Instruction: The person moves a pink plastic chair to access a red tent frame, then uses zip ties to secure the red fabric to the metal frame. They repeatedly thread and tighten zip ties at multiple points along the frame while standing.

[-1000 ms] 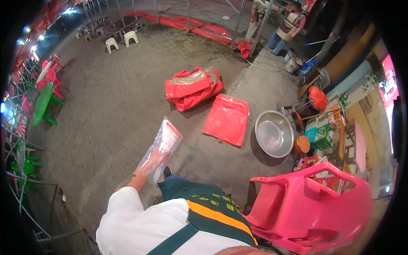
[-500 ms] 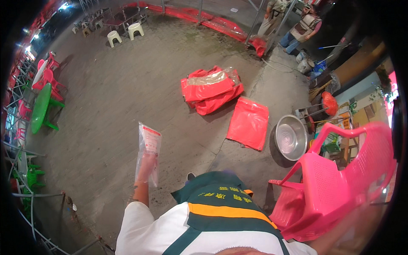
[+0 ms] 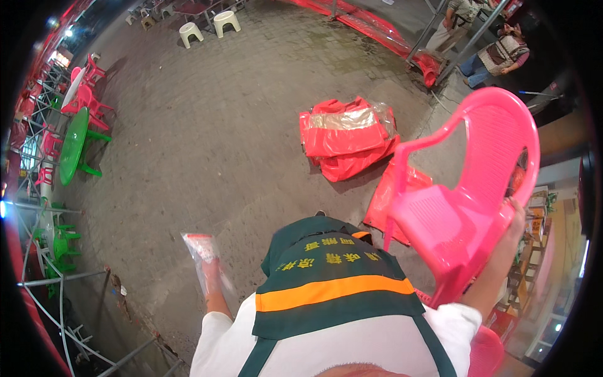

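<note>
My left hand (image 3: 211, 270) is held out low at the left, closed on a clear plastic packet (image 3: 198, 245) with red and white print. The film drapes past the wrist, and the fingers are partly hidden by it. On the right, my right hand (image 3: 517, 221) grips the rim of a pink plastic armchair (image 3: 496, 147). The chair is tilted and lifted in front of my right side, its seat turned toward the left. Another pink plastic piece (image 3: 487, 355) shows below my right arm.
Folded red tarps (image 3: 352, 141) lie on the paving ahead; another red sheet (image 3: 405, 188) is partly behind the chair. Green tables (image 3: 75, 144), pink chairs and metal frames line the left. White stools (image 3: 226, 23) stand far off. Two people (image 3: 499, 56) are at the upper right.
My right hand has swung the pink chair up and leftward, now covering the metal basin and part of the red sheet. The left hand with the packet has dropped lower. My view has turned slightly.
</note>
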